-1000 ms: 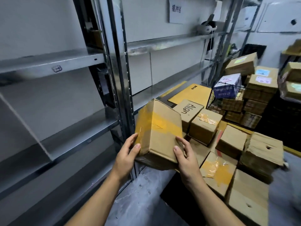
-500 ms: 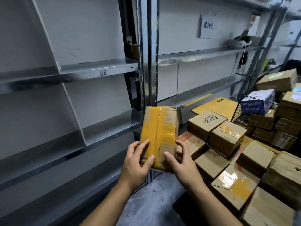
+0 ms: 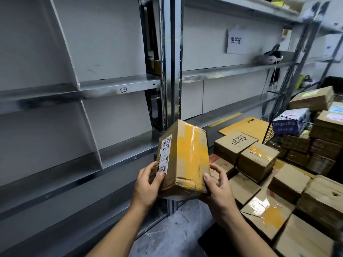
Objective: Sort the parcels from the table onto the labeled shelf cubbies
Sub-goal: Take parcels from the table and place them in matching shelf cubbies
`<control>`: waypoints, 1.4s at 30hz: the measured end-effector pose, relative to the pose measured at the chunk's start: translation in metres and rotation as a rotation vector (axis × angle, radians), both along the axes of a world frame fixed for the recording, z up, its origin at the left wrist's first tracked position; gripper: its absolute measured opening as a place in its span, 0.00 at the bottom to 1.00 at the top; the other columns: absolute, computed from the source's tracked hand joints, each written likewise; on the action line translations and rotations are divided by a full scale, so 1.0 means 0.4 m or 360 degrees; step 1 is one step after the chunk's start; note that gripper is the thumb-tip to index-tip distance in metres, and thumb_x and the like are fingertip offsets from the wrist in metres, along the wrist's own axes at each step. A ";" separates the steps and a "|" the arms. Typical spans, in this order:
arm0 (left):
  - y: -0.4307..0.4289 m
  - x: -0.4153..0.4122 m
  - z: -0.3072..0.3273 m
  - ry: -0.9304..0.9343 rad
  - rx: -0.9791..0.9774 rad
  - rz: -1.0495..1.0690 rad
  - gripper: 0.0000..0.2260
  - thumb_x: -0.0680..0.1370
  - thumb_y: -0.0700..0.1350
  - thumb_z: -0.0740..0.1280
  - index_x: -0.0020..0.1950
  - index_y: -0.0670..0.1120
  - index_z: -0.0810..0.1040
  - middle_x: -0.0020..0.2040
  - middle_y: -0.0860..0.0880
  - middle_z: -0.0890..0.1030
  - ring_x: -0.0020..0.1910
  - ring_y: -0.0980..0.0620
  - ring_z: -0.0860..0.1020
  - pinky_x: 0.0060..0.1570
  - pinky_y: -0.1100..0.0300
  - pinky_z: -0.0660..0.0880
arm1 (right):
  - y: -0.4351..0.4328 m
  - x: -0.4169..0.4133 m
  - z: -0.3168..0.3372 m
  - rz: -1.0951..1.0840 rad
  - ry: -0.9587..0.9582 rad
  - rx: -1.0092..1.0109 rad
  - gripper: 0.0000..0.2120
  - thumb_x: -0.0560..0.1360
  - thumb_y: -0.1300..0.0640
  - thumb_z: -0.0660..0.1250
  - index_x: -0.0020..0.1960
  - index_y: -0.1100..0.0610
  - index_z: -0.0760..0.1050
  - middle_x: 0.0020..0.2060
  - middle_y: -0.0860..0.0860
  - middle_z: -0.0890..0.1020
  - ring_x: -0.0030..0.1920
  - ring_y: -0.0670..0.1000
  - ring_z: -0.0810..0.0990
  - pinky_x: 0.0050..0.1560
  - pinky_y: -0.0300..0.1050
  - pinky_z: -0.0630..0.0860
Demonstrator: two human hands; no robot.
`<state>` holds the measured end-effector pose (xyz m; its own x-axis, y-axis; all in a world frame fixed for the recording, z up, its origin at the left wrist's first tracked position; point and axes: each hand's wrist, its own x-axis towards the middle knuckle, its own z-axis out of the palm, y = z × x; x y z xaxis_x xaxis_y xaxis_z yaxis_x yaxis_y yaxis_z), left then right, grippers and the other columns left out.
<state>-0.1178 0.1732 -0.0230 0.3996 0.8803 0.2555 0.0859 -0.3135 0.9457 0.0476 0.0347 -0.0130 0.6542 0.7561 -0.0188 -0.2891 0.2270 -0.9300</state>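
Steady: left hand (image 3: 147, 184) and right hand (image 3: 220, 184) clamp the taped parcel (image 3: 187, 154), shipping label (image 3: 164, 153) showing. Best read it, match a shelf tag (image 3: 123, 89), then slide in level.

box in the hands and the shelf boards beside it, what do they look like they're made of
Box: brown cardboard, matte, crumpled at its near corner; bands of glossy yellow tape glint across it, and a white paper label sits on its side. Shelf boards: probably bare galvanised steel, grey with a dull streaky sheen.
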 end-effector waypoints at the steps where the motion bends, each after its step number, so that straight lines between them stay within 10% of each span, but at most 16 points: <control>1: 0.002 -0.005 -0.003 0.0033 -0.0028 -0.0005 0.19 0.71 0.58 0.66 0.61 0.63 0.73 0.62 0.52 0.74 0.62 0.53 0.76 0.65 0.50 0.72 | -0.002 -0.002 -0.001 0.0014 0.0000 0.0009 0.15 0.79 0.58 0.67 0.60 0.40 0.74 0.52 0.59 0.85 0.50 0.63 0.85 0.51 0.73 0.78; 8: -0.015 -0.044 0.002 -0.0174 -0.0276 -0.0201 0.25 0.70 0.59 0.70 0.66 0.59 0.73 0.61 0.53 0.79 0.61 0.51 0.78 0.62 0.43 0.74 | -0.008 -0.006 -0.023 0.0152 0.0006 0.0042 0.19 0.80 0.56 0.64 0.65 0.37 0.76 0.63 0.54 0.78 0.60 0.63 0.80 0.56 0.71 0.78; 15: -0.026 -0.109 -0.002 0.0055 0.0071 -0.0020 0.25 0.72 0.54 0.69 0.69 0.61 0.70 0.65 0.55 0.74 0.64 0.53 0.74 0.65 0.50 0.72 | 0.008 -0.003 -0.004 -0.0048 -0.0946 -0.0413 0.15 0.80 0.47 0.64 0.66 0.34 0.76 0.62 0.40 0.73 0.67 0.46 0.71 0.69 0.60 0.72; 21: -0.047 -0.160 0.023 0.0195 0.0393 0.0169 0.24 0.72 0.54 0.68 0.66 0.68 0.68 0.62 0.61 0.72 0.60 0.64 0.73 0.59 0.67 0.70 | 0.032 -0.048 0.021 0.0380 -0.0680 -0.0303 0.30 0.68 0.29 0.66 0.69 0.32 0.70 0.63 0.46 0.79 0.63 0.50 0.79 0.60 0.59 0.80; 31: -0.056 -0.315 0.068 0.0375 0.0607 0.0438 0.26 0.73 0.52 0.68 0.71 0.60 0.68 0.66 0.55 0.68 0.63 0.59 0.70 0.63 0.60 0.71 | 0.122 -0.203 0.035 0.0591 -0.0690 -0.0168 0.28 0.78 0.57 0.71 0.64 0.28 0.67 0.59 0.42 0.78 0.57 0.43 0.81 0.56 0.55 0.82; 36: -0.048 -0.432 0.104 0.0447 0.0680 0.0586 0.26 0.73 0.52 0.68 0.72 0.56 0.69 0.67 0.51 0.69 0.63 0.52 0.72 0.63 0.54 0.73 | 0.190 -0.328 0.072 0.0614 -0.0765 -0.0063 0.34 0.73 0.50 0.76 0.70 0.35 0.61 0.60 0.41 0.76 0.55 0.41 0.80 0.57 0.51 0.81; 42: -0.045 -0.614 0.143 0.0534 0.0703 0.0793 0.27 0.73 0.52 0.68 0.72 0.54 0.70 0.68 0.50 0.69 0.61 0.58 0.71 0.57 0.81 0.60 | 0.256 -0.525 0.111 0.0653 -0.0806 0.0041 0.33 0.73 0.50 0.76 0.67 0.32 0.59 0.56 0.41 0.78 0.55 0.43 0.80 0.58 0.55 0.81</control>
<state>-0.3636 0.1553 0.0344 0.0988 0.8211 0.5622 0.5791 -0.5069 0.6385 -0.1624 0.1372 0.0314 0.2357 0.9424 0.2374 0.1158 0.2153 -0.9697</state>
